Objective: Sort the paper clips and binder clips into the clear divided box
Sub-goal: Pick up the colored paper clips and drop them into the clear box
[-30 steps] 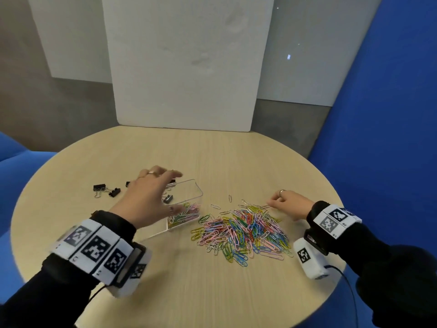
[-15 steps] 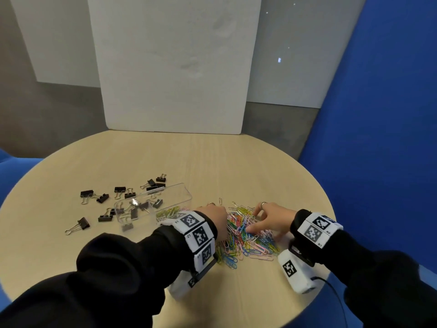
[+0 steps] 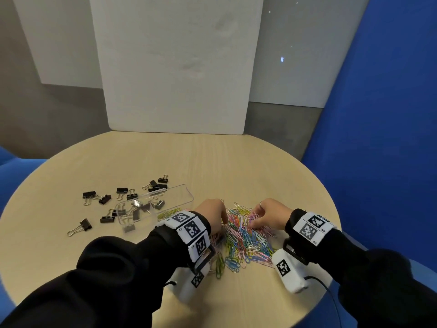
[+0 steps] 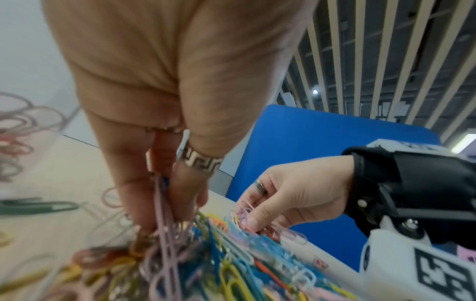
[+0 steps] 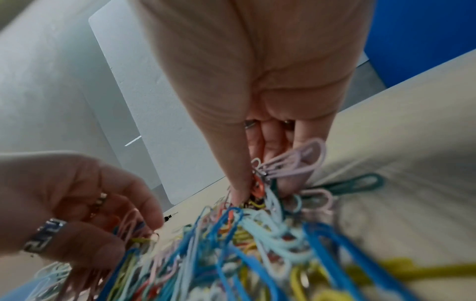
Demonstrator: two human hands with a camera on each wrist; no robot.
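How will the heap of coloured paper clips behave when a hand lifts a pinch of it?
The heap of coloured paper clips looks tangled, so extra clips probably trail along. Each thin wire clip seems light. Loose ones may slip out.

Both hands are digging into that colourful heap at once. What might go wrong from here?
The paper clips lie tangled, so the left hand or right hand may lift a linked string that spills on the way. The clear box looks light; a bump could shove it. Some binder clips still lie loose outside it and could get knocked about.
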